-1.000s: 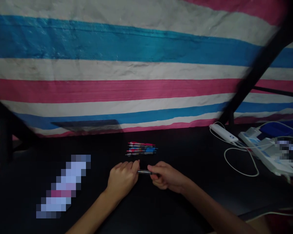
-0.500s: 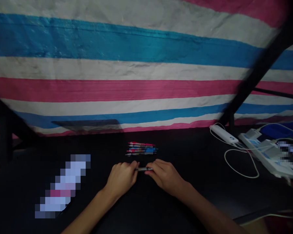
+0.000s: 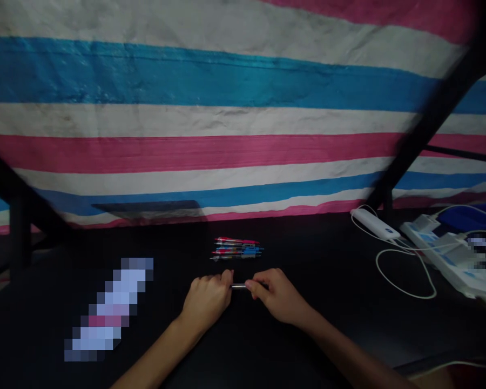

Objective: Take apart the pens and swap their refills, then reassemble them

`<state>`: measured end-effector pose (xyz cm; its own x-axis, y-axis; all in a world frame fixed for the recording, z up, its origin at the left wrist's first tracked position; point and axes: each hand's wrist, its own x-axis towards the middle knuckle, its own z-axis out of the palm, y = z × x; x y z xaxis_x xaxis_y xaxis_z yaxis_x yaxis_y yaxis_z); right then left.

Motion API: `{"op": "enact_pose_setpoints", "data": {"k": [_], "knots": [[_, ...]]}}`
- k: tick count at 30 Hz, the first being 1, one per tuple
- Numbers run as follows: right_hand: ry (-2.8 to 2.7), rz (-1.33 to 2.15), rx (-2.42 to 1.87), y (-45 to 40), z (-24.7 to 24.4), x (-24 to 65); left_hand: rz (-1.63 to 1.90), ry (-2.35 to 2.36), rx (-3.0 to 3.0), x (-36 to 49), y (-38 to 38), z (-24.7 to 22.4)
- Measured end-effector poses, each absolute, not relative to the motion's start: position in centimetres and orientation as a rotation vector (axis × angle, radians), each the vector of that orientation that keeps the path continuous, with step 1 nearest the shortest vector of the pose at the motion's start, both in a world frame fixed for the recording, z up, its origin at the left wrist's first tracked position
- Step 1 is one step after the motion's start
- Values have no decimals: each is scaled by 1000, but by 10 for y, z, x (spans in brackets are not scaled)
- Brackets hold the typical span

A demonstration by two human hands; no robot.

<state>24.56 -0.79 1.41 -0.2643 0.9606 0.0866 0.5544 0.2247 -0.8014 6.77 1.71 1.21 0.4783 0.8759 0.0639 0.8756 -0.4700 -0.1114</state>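
A slim clear pen (image 3: 238, 286) lies level between my two hands, above the black table (image 3: 235, 346). My left hand (image 3: 208, 294) is closed round its left end, and my right hand (image 3: 277, 294) pinches its right end between thumb and fingers. Only the middle of the pen shows; both ends are hidden by fingers. Just beyond my hands, several pens (image 3: 237, 252) with red, blue and dark parts lie side by side on the table.
A blurred-out long object (image 3: 109, 310) lies at the left. On the right are a white power bank (image 3: 375, 224), a power strip (image 3: 449, 262) with cables and a blue item (image 3: 470, 217). Striped sheeting (image 3: 227, 154) hangs behind, between dark slanted bars.
The fingers of my right hand have shifted on the pen and their grip looks different. The whole view has moved slightly. Both hands still hold the pen.
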Motion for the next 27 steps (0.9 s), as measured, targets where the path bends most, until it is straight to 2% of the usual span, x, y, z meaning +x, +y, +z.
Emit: {"op": "enact_pose_setpoints", "data": {"k": [3,8,12,18,27], "knots": [[-1783,1028,-1357,-7,13,246,-90,-1535,-2593,67,19,10],[-1557,857,-1240,-8,16,242,-481,-1485,-2744,65,22,10],[-1188,1045,-1068,1,20,250,-734,-1397,-2873,60,23,17],[-684,1271,-758,21,27,273,-780,-1288,-3028,53,29,21],[-524,1654,-675,24,49,267,-870,-1363,-3003,50,36,15]]}}
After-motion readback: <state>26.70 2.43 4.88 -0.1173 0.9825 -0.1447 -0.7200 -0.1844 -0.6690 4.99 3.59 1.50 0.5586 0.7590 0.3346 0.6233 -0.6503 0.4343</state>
